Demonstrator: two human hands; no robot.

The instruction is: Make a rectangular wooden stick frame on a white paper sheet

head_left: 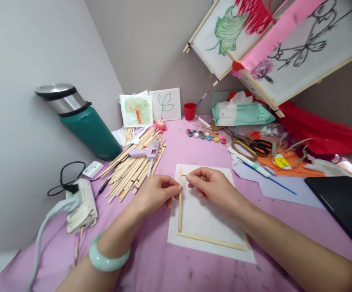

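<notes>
A sheet of white paper lies in front of me with thin wooden sticks laid on it as a frame. My left hand is closed in a pinch around the left wooden stick, roughly at its middle. Fingers bent together, my right hand pinches the top wooden stick near the left stick's upper end; most of that top stick is hidden behind the hand. Along the paper's near edge runs the bottom wooden stick, its left end by the foot of the left one. My right forearm covers most of the right side.
At left are a pile of sticks with a glue gun on it, a power strip and a green bottle. Paint pots, scissors and a black tablet lie right. Framed drawings hang above.
</notes>
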